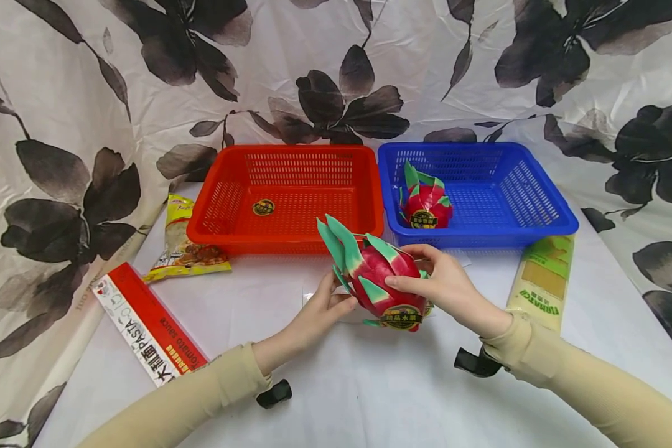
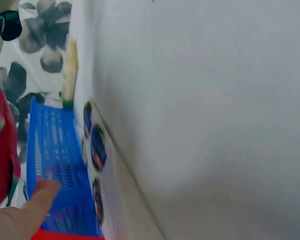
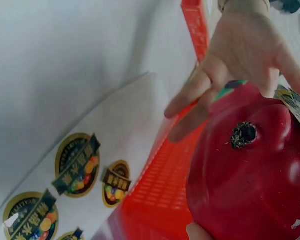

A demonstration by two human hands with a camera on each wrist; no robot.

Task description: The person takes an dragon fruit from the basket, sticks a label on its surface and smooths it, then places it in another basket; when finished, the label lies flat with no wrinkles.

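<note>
Holding & labelling look like the step in hand: a dragon fruit (image 1: 373, 270) is up off the table (image 1: 392, 389), in front of the baskets, w/ a black-&-gold label (image 1: 401, 317) on its near side. R hand (image 1: 453, 287) is clamped on it, thumb on the near face, fingers round the back. L hand (image 1: 323, 311) sits by the fruit's other side; R wrist view shows its fingers apart & fairly straight, prob. not gripping; can't tell if they touch.

Next move, I'd judge, calls for a firm R grip & a check that the label's flat; if the fruit's then to go down somewhere, it needs a lift over a basket rim, minding the floppy green leaves.

Other stuff: label sheet (image 3: 127, 125) below the fruit, several labels on it. Red basket (image 1: 257, 246) behind, w/ a round label (image 1: 263, 207) at its bottom. Blue basket (image 1: 481, 236) beside it has a 2nd dragon fruit (image 1: 425, 196), labelled too, at its left end. Yellow snack bag (image 1: 187, 249) & red/white pasta pkg (image 1: 151, 326) off to the left; noodle pkg (image 1: 542, 283) right, its far end at the blue basket. In the way: mainly the basket front walls, plus the 2nd fruit if the blue one's used. Pkgs are well clear of both hands.
</note>
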